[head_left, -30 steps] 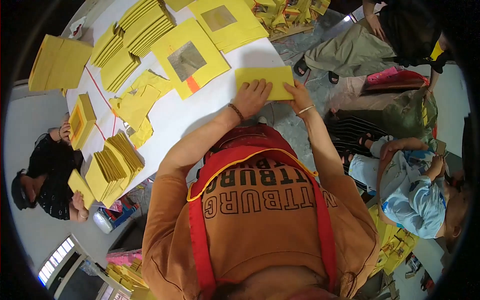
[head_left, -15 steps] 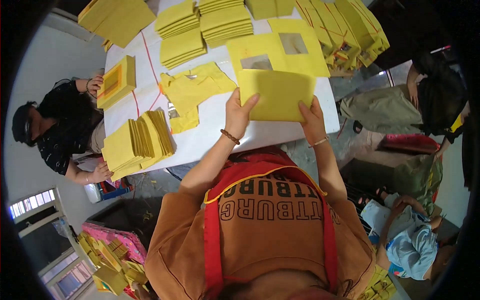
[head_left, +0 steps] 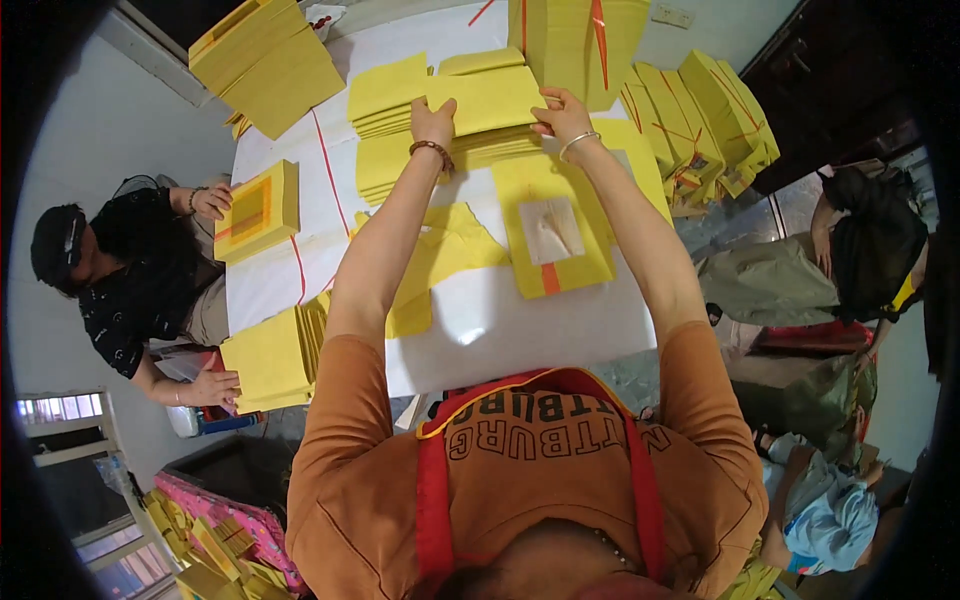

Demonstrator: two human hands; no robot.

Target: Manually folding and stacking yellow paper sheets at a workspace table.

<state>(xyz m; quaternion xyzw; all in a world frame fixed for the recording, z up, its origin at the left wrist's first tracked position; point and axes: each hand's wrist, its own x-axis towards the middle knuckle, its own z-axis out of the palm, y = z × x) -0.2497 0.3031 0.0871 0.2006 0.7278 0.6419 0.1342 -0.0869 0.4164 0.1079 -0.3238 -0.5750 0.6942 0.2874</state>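
Both my arms stretch across the white table, and my hands grip the two ends of a flat yellow paper packet (head_left: 485, 98). My left hand (head_left: 434, 127) closes on its left end, with a brown bead bracelet at the wrist. The opposite end is pinched by my right hand (head_left: 565, 118), which wears a pale bangle. The packet is over a stack of similar yellow packets (head_left: 384, 168). Nearer to me lies a yellow piece with a silvery square (head_left: 552, 232) and an orange mark. Crumpled yellow paper (head_left: 455, 243) sits partly behind my left forearm.
At left, a person (head_left: 130, 270) touches a yellow block with an orange-framed face (head_left: 257, 212) and a fanned yellow stack (head_left: 272, 358). Tied yellow bundles (head_left: 690, 125) stand at the far right. A tall yellow block (head_left: 578, 50) is at the back. Other people are at right.
My hands have carried the yellow packet from near the table's front edge away from me to the stacks. The view has shifted, and the piece with the silvery square is now uncovered.
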